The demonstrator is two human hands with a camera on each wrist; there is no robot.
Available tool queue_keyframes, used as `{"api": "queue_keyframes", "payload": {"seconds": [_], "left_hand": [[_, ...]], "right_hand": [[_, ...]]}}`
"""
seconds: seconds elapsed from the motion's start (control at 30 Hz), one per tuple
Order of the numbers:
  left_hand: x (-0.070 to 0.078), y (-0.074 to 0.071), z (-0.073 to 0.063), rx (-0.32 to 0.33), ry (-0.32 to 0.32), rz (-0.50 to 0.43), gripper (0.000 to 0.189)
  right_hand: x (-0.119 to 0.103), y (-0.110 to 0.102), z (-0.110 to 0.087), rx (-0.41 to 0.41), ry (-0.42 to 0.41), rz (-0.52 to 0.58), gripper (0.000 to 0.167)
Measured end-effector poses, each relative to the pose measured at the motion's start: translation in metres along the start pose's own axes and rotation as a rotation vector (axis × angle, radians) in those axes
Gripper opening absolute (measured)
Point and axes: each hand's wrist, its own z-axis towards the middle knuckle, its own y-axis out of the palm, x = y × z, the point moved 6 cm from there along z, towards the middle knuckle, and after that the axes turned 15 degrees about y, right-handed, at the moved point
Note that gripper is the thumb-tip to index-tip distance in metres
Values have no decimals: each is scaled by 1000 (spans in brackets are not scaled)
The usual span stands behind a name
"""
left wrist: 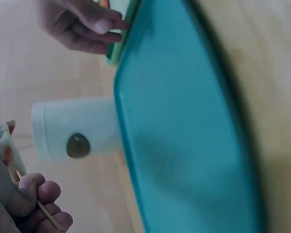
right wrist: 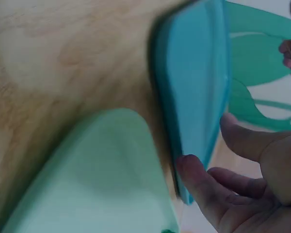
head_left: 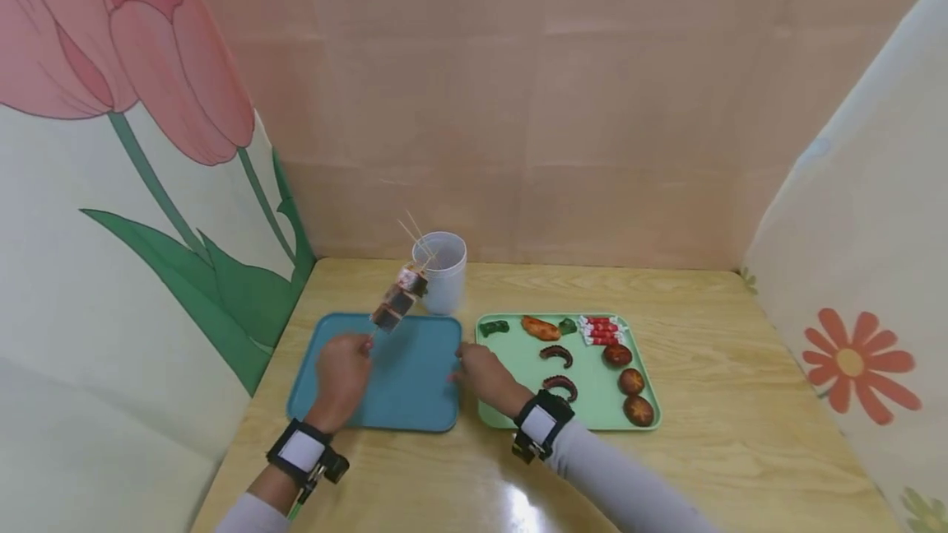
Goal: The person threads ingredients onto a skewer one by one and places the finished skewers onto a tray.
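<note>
My left hand (head_left: 344, 377) pinches the lower end of a wooden skewer (left wrist: 49, 216), raised at a slant above the blue tray (head_left: 415, 393). Threaded along it are dark and pale food pieces (head_left: 398, 299); in the left wrist view the fingers partly hide them. My right hand (head_left: 485, 373) hovers between the two trays, by the blue tray's right edge. Nothing lies between its parted thumb (right wrist: 245, 141) and fingers (right wrist: 203, 184). Behind the blue tray stands a white cup (head_left: 447, 278), with thin sticks (head_left: 413, 227) showing near its rim.
On the green tray (head_left: 511, 418) lie two curled tentacles (head_left: 560, 387), an orange wing-like piece (head_left: 541, 328), green pieces (head_left: 494, 327), red-and-white sticks (head_left: 601, 329) and three scored brown mushrooms (head_left: 631, 382). Wall hangings close off the wooden table (head_left: 741, 401) at back and sides.
</note>
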Motion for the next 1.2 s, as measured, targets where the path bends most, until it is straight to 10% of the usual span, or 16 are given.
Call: {"api": "queue_keyframes", "payload": {"seconds": [0.5,1.2], "left_hand": [[-43,-14,-43,21,-123,45,6],[-78,-8,-65,-192,-274,118,31]], "right_hand": [[9,21,9,201,135,-22,14],[13,17,20,101,284,119,38]]}}
